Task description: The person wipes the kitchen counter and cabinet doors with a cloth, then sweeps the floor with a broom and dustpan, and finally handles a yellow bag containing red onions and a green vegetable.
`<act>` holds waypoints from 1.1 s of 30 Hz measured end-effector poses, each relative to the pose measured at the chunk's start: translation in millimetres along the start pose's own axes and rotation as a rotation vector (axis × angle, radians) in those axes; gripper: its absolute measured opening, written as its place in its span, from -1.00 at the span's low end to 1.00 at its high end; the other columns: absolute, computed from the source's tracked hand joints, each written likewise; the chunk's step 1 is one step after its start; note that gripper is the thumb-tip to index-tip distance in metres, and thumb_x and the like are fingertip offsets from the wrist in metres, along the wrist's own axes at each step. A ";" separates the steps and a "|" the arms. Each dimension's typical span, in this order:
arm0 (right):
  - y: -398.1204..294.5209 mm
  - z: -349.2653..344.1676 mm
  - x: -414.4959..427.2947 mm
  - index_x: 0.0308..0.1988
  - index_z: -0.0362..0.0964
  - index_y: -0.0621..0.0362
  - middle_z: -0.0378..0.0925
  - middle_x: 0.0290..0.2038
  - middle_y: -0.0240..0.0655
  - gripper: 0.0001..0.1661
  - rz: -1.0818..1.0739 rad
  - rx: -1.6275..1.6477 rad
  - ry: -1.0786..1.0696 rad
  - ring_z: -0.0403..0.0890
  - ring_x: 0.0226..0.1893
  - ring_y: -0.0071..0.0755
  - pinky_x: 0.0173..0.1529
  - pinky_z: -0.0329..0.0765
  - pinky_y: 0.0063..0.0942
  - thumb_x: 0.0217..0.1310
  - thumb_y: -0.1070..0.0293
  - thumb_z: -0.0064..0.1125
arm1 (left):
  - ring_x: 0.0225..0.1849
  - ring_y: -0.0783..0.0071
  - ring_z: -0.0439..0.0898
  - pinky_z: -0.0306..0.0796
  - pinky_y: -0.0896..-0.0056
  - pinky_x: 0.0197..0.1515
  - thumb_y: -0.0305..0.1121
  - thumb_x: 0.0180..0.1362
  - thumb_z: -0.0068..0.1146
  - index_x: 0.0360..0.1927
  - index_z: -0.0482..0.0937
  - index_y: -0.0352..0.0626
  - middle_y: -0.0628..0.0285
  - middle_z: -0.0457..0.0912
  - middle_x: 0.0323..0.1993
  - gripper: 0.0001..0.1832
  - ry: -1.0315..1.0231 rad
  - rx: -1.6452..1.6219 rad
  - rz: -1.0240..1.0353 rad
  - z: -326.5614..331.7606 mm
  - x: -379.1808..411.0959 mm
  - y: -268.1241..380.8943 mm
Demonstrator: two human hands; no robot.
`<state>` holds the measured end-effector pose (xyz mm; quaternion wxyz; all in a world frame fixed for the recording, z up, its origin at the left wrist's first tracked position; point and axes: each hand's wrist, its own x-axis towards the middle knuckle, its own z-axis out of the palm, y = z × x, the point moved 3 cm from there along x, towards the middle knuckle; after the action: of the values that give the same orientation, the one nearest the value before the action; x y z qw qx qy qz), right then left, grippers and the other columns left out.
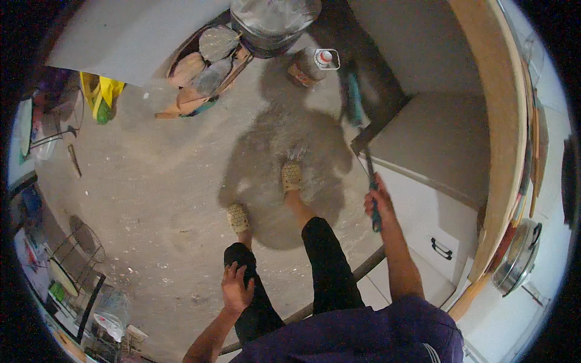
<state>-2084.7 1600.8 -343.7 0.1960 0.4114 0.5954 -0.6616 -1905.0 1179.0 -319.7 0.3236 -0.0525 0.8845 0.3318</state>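
My right hand (380,202) is closed round the green handle of a long tool (370,161), likely a brush or broom, at the right of the view. The tool's dark shaft runs up beside the corner of a white cabinet towards a blurred teal end (355,97) over the dark gap there. My left hand (237,286) rests on my left knee, its fingers spread over the black trousers, and holds nothing. Both my feet, in yellowish perforated slippers, stand on the dusty floor (172,190).
Ahead stand a basket (247,56) of large gourds or squashes, a capped plastic jug (311,68) and a large covered pot (276,27). The cabinet drawer (435,240) is at the right, below a wooden edge (504,136). Wire racks (75,254) and a yellow bag (102,95) are at the left.
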 end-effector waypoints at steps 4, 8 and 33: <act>-30.7 -122.5 190.2 -0.07 0.24 0.06 0.32 -0.62 -0.37 -0.62 -0.247 -0.248 0.188 0.35 -0.70 -0.46 -0.65 0.35 -0.51 0.13 0.20 0.08 | 0.16 -0.16 0.23 0.18 -0.09 0.12 -0.36 -0.10 0.17 -0.01 0.41 -0.17 -0.08 0.31 0.10 -0.50 -0.092 0.001 -0.011 -0.6 27.1 15.7; -66.0 -161.6 304.9 -0.30 0.37 0.10 0.37 -0.59 -0.32 -0.77 -0.014 0.282 0.211 0.44 -0.58 -0.41 -0.57 0.43 -0.48 0.09 0.21 0.12 | 0.14 -0.15 0.25 0.14 -0.09 0.12 -0.34 -0.12 0.16 -0.03 0.42 -0.17 -0.02 0.35 0.08 -0.51 -0.061 0.011 0.031 1.8 43.6 18.2; -177.6 17.3 368.7 0.33 -0.28 -0.14 0.27 -0.65 -0.42 -0.16 -0.154 -0.669 0.114 0.29 -0.74 -0.55 -0.67 0.32 -0.54 0.11 0.41 -0.13 | 0.03 -0.15 0.36 0.22 -0.06 0.09 -0.38 -0.20 0.15 -0.15 0.48 -0.21 -0.02 0.45 -0.04 -0.57 0.000 -0.065 -0.074 10.3 61.2 41.3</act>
<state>-2438.7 1707.5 -520.1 0.2358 0.3147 0.8186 -0.4187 -1960.2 1224.8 -339.9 0.3340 -0.0957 0.8707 0.3482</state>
